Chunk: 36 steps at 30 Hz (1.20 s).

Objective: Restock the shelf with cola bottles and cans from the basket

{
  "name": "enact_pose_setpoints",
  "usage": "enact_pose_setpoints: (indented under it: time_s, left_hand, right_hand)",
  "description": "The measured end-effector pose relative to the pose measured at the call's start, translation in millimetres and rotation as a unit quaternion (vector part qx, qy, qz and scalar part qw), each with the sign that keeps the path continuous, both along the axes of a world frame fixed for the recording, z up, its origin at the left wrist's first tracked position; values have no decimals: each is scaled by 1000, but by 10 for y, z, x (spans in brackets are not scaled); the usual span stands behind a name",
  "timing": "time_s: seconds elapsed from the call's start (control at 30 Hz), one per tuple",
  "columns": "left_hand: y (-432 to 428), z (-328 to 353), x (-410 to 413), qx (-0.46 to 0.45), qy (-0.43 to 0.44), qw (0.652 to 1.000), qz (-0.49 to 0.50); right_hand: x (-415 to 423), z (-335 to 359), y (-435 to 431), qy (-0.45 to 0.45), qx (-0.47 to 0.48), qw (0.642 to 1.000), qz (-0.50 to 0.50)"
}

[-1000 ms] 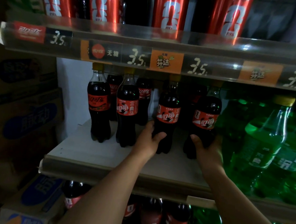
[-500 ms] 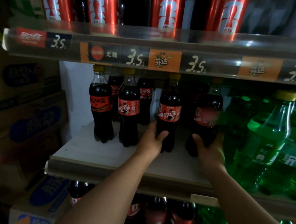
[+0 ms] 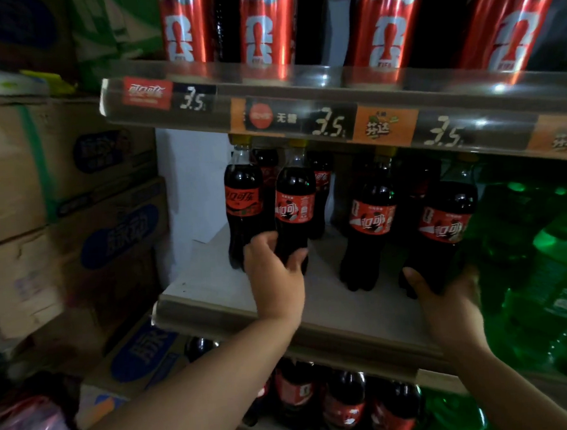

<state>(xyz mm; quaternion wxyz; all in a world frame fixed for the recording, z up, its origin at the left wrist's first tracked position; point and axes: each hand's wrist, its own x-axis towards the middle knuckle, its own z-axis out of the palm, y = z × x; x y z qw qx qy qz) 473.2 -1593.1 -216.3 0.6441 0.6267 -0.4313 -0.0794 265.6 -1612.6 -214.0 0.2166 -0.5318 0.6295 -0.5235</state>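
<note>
Several dark cola bottles with red labels and yellow caps stand on the pale middle shelf (image 3: 213,281). My left hand (image 3: 273,274) grips the base of the second bottle from the left (image 3: 295,207). The leftmost bottle (image 3: 243,203) stands right beside it. My right hand (image 3: 444,301) is wrapped around the base of the rightmost cola bottle (image 3: 447,226). A third front bottle (image 3: 371,223) stands free between my hands. Tall red cola cans (image 3: 259,28) line the shelf above. The basket is out of view.
Green soda bottles (image 3: 546,250) fill the shelf's right side, touching the right-hand bottle's space. A clear price strip (image 3: 303,115) overhangs the bottle caps. Stacked cardboard boxes (image 3: 71,206) stand to the left. More cola bottles (image 3: 344,402) sit on the lower shelf.
My left hand has let go of the third front bottle and shifted left onto the second bottle from the left. My right hand stays on the rightmost bottle. The camera has moved closer.
</note>
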Motion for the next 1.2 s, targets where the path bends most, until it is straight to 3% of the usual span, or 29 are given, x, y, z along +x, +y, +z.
enact_pose_setpoints:
  time_s: [0.13,0.3,0.63,1.1,1.2]
  left_hand:
    - [-90,-16,145,81,67,993,-49]
    - [-244,-35,177,139,51,985,-87]
    - [-278,-65,189,128,3,988,-90]
    - [-219,-2,277,154,17,982,-106]
    - [-70,42,366,115,4,987,-114]
  right_hand:
    - [32,-13,31,23,2,999,-32]
    - [27,-65,88,42,8,998,-51]
    - [108,-95,112,55,-14,997,-57]
    - [99,-44,248,91,-27,993,-68]
    - [95,26,355,92,-16,994,-61]
